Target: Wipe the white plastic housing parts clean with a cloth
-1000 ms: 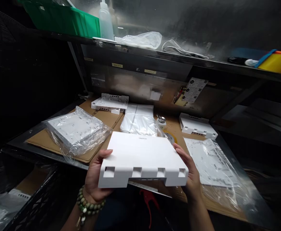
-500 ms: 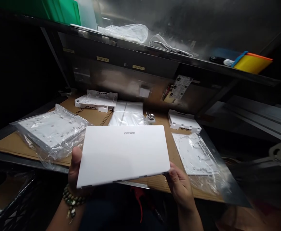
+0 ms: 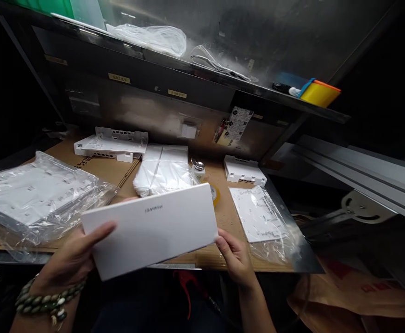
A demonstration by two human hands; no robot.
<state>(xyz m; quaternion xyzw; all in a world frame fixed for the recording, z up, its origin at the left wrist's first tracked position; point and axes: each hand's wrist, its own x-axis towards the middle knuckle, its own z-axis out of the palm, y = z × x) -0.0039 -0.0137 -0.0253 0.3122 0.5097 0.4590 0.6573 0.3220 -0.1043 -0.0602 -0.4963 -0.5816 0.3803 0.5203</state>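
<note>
A white plastic cover (image 3: 157, 236) with upside-down HUAWEI lettering is held up tilted above the front edge of the bench. My left hand (image 3: 80, 249) grips its left end, thumb on the top face and the other fingers mostly hidden behind. At its lower right corner, my right hand (image 3: 235, 256) pinches the edge between thumb and fingers. Behind the cover lies a stack of white plastic bags (image 3: 164, 166). A bagged white panel (image 3: 37, 189) rests to the left of my left hand. Right of my right hand is another white panel in a clear bag (image 3: 258, 215).
Cardboard (image 3: 223, 208) covers the bench. White housings stand at the back left (image 3: 112, 144) and back right (image 3: 244, 171). A small metal-topped bottle (image 3: 198, 170) and a tape roll (image 3: 215, 193) sit mid-bench. Overhead runs a metal shelf (image 3: 202, 69); a red-handled tool (image 3: 186, 282) hangs below the front edge.
The cover has tilted, its right end now higher than its left. My left thumb has moved onto its top face. The whole view has shifted right, and the tape roll has come into sight.
</note>
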